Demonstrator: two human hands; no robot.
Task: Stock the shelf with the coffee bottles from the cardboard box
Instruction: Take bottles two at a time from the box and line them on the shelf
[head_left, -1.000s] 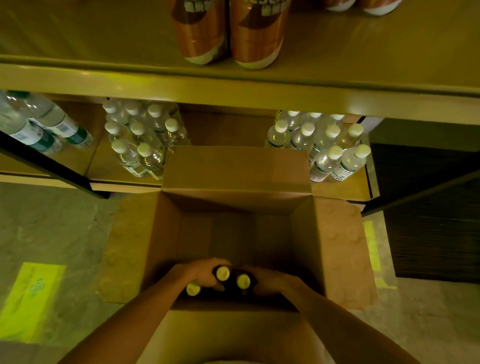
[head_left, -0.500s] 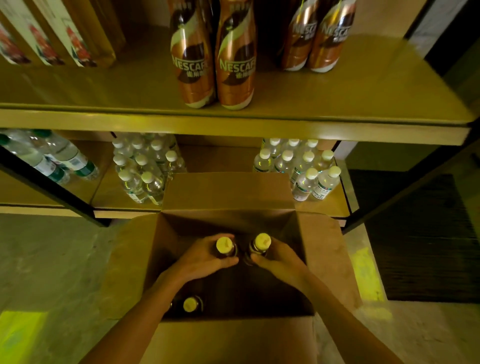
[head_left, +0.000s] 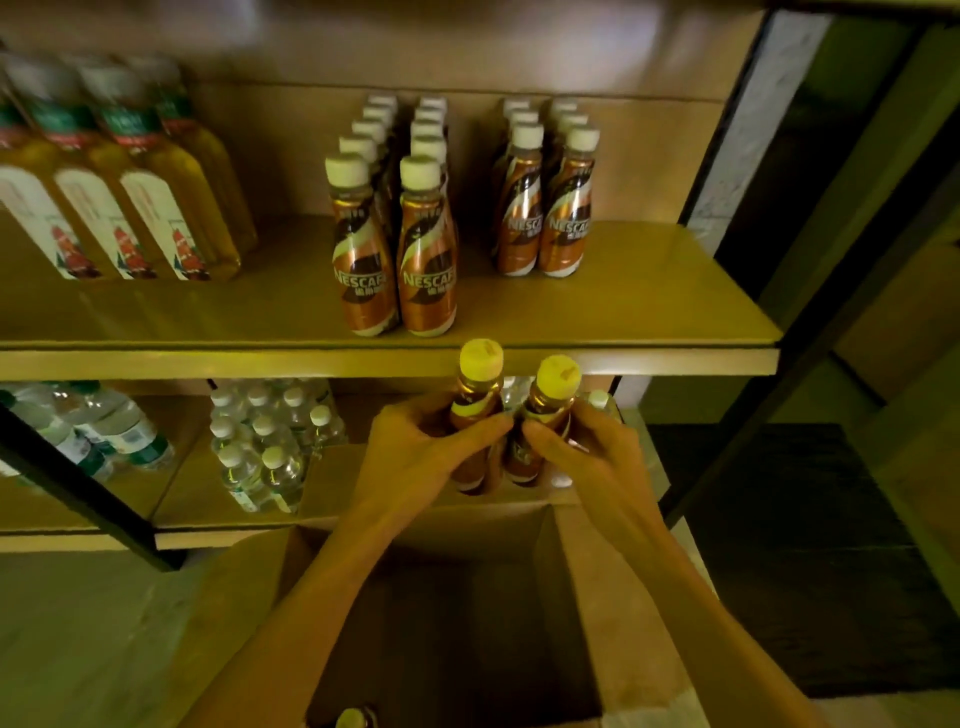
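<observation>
Copper coffee bottles (head_left: 475, 415), 2 upright: 1 clasped per hand grip, L (head_left: 410, 457), R (head_left: 582, 457).

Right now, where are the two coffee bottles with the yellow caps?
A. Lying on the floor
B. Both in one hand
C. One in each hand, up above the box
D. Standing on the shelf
C: the left hand grips one coffee bottle and the right hand grips the other coffee bottle, both raised over the cardboard box and just below the shelf edge.
</observation>
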